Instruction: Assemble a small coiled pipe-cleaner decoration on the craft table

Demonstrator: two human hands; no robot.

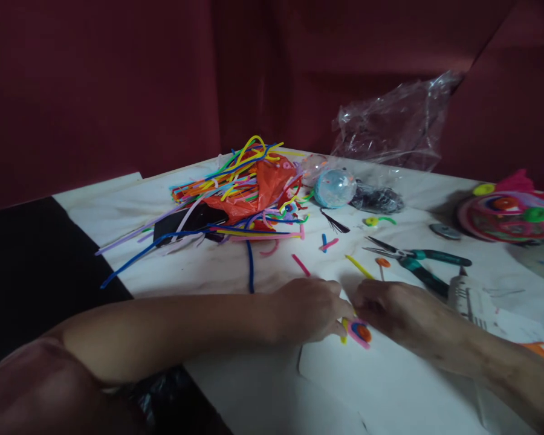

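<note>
While the white worktop (236, 278) carries a heap of pipe cleaners (240, 187) well back on the left and teal pliers (417, 260) on the right, both hands meet near its front edge over a small coiled piece (360, 332), pink, blue and orange. That piece lies flat between them, its long axis slanting down to the right. Left hand (310, 311) pinches its near end, fingers closed on it; right hand (392, 308) curls over it, fingertips touching, grip not clearly visible
</note>
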